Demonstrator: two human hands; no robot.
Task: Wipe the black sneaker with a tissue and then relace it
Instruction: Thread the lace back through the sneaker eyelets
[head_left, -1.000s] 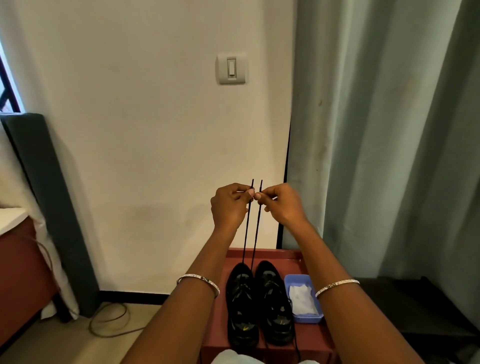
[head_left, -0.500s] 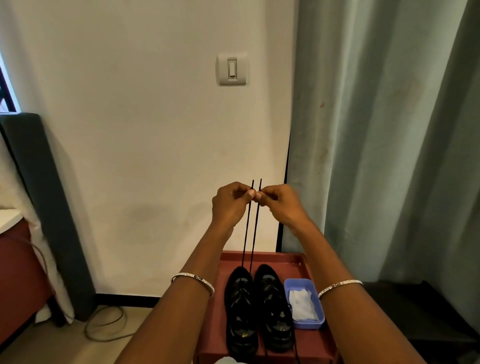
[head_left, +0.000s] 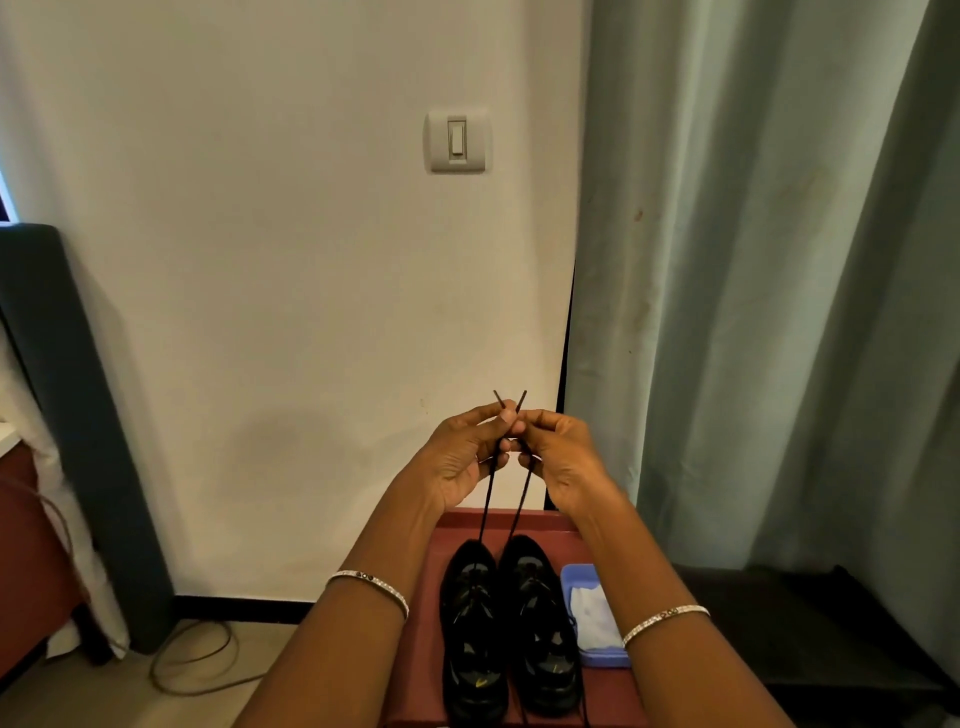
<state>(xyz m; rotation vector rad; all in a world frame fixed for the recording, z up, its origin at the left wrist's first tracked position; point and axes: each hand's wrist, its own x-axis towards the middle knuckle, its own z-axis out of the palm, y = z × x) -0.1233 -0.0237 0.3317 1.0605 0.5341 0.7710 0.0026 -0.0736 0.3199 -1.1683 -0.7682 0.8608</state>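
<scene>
Two black sneakers stand side by side on a red table (head_left: 426, 582), the left sneaker (head_left: 474, 639) and the right sneaker (head_left: 543, 634). A black shoelace (head_left: 521, 499) rises from them in two strands to my raised hands. My left hand (head_left: 462, 457) pinches one strand and my right hand (head_left: 563, 457) pinches the other, fingertips touching. The two lace tips cross in an X just above my fingers. Which sneaker the strands come from I cannot tell. A white tissue (head_left: 592, 610) lies in a blue tray (head_left: 602, 661) right of the sneakers.
A white wall with a light switch (head_left: 457, 140) is straight ahead. A grey-green curtain (head_left: 779, 260) hangs at the right over a dark low bench (head_left: 810, 623). A dark padded panel (head_left: 62, 389) leans at the left, with a cable (head_left: 192, 660) looped on the floor.
Both hands turned palm-up and dropped slightly. The lace ends, parallel before, now cross above my fingers.
</scene>
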